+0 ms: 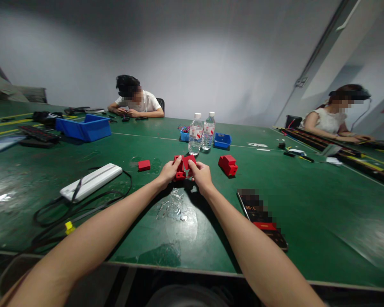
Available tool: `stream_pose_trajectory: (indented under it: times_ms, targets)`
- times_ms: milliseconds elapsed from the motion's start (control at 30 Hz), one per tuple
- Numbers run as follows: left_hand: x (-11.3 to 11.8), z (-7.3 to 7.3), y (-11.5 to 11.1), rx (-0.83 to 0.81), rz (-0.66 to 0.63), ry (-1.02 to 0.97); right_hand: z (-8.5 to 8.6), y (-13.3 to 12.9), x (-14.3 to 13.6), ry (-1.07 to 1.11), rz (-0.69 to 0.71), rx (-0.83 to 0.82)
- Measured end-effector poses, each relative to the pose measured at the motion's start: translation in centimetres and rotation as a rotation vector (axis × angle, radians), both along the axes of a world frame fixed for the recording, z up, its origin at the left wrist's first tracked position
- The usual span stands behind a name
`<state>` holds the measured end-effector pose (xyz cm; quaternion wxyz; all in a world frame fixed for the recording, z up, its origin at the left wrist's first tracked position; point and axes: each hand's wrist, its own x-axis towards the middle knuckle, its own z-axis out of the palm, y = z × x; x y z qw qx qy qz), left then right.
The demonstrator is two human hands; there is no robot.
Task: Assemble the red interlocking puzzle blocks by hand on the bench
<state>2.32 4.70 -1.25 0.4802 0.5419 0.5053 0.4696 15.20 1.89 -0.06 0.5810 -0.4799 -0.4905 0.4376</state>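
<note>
My left hand is closed on a red block with holes, held over the green table. Between the thumb and fingers of my right hand is a flat red piece, close against the block's right side; whether the two touch I cannot tell. To the left lies a small red box-shaped piece. On the right sits a stepped red block. Two clear water bottles with white caps stand just beyond my hands.
A white power strip with black cables lies at left, a phone at right. Farther back are a large blue bin and a small blue tray. One person sits across the table, another at far right.
</note>
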Motion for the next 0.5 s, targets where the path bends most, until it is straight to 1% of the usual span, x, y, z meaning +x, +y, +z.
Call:
stream_pose_trajectory:
  times_ms: [300, 500]
  targets:
    - [0.03, 0.03, 0.06, -0.002, 0.018, 0.021, -0.15, 0.07, 0.00, -0.014, 0.018, 0.022]
    - [-0.02, -0.30, 0.43, -0.004, 0.030, 0.053, 0.01, 0.07, 0.22, -0.115, -0.021, 0.061]
